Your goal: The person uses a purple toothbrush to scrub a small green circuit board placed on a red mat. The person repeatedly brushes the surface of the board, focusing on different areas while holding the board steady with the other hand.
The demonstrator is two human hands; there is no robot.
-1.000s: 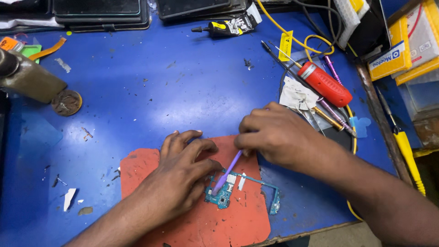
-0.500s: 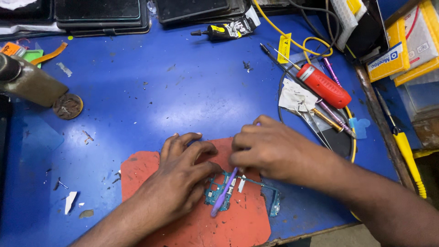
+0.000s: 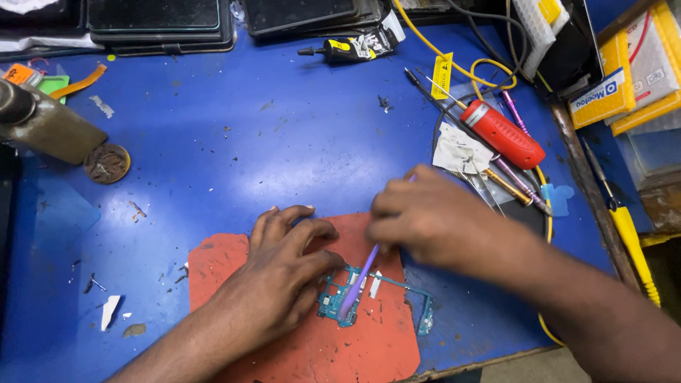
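On the orange mat (image 3: 284, 354) near the front edge of the blue table (image 3: 284, 142) lies the teal circuit board (image 3: 333, 301), and I take that mat as my landmark. I see my left hand (image 3: 284, 273) resting palm down on the mat, fingers spread and bent, fingertips pressing the board's left end; it grasps nothing. My right hand (image 3: 433, 220) hovers over the mat's upper right corner, fingers pinched around a purple pry tool (image 3: 358, 284) whose tip slants down onto the board. A thin teal frame (image 3: 418, 308) runs from the board toward the mat's right edge.

Up and to the right of the mat lie a red-handled screwdriver (image 3: 504, 135), a crumpled white paper (image 3: 461, 152) and a few thin purple and brass tools (image 3: 518, 181). Far right of the mat, a yellow-handled screwdriver (image 3: 631, 245) sits at the table's edge. Well above the mat I see a black glue tube (image 3: 351, 48) and a yellow cable (image 3: 454, 60). Far up left of the mat stand a brown bottle (image 3: 42, 124) and 1 round rusty lid (image 3: 106, 163)
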